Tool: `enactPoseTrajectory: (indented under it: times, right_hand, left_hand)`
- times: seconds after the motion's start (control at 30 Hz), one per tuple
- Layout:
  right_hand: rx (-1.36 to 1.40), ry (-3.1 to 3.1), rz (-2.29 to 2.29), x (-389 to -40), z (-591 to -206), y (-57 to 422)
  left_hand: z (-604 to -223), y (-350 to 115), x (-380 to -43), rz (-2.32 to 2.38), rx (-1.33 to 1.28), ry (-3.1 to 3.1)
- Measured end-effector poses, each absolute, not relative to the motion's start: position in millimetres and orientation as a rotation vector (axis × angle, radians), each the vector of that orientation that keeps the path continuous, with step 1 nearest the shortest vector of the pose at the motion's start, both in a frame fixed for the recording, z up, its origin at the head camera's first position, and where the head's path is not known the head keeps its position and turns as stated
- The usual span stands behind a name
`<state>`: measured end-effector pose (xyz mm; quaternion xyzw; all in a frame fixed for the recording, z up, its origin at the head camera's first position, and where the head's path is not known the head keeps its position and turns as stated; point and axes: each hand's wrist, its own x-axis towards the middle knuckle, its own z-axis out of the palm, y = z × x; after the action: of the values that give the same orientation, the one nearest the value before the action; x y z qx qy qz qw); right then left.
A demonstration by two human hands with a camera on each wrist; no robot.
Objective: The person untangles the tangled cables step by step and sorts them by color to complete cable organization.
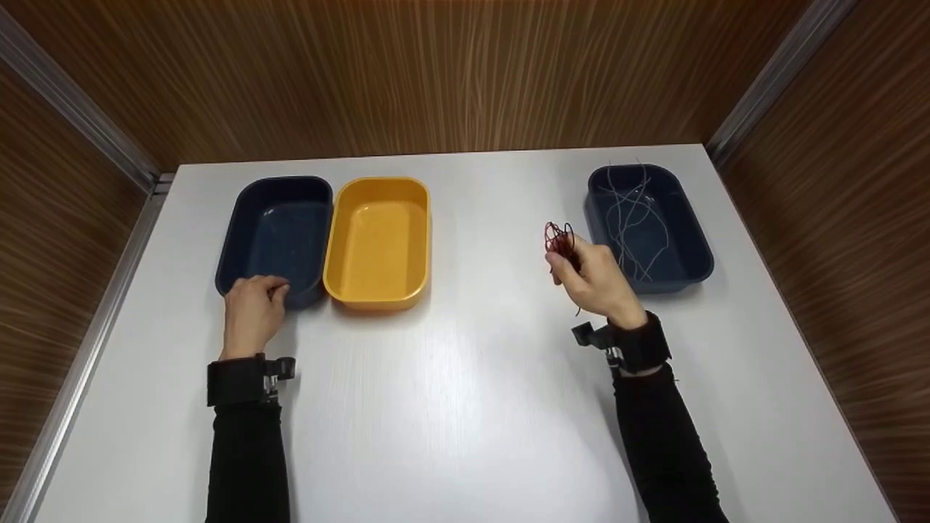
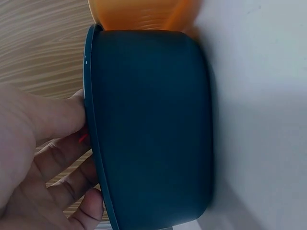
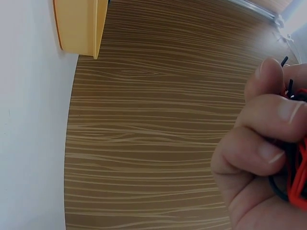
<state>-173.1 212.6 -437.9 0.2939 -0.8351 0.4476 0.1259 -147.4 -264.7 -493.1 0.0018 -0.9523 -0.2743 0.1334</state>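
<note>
In the head view, my right hand grips a loose bundle of red and black wires above the table, just left of the right-hand blue bin. Close up in the right wrist view, curled fingers wrap the bundle, with black wire ends poking out at the top. My left hand is at the near rim of the left blue bin, thumb and fingertips together over it. A small red bit of wire shows between those fingers; the fingertips are partly hidden behind the rim.
A yellow bin stands against the left blue bin's right side. Several thin pale wires lie in the right-hand bin, some ends sticking over its far rim. Wood-grain panels enclose the white table at the back and both sides.
</note>
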Motion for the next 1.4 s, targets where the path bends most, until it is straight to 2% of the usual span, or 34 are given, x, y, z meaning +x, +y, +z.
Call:
enactPoseTrajectory:
  times: [0.43, 0.63, 0.93, 1.4]
  right_hand:
    - [0.807, -2.407, 1.320, -174, -440, 210]
    - [0.699, -2.301, 1.407, -173, -442, 204]
    - [0.581, -2.137, 1.584, -171, -443, 194]
    - [0.570, -1.983, 1.816, -161, -440, 176]
  left_hand:
    - [-491, -262, -146, -0.895, 0.065, -2.669]
    - [-476, -242, -142, -0.926, -0.004, -2.434]
    - [-450, -182, -132, -1.059, -0.159, -2.164]
    - [-449, -62, -111, -1.225, -0.641, -2.138]
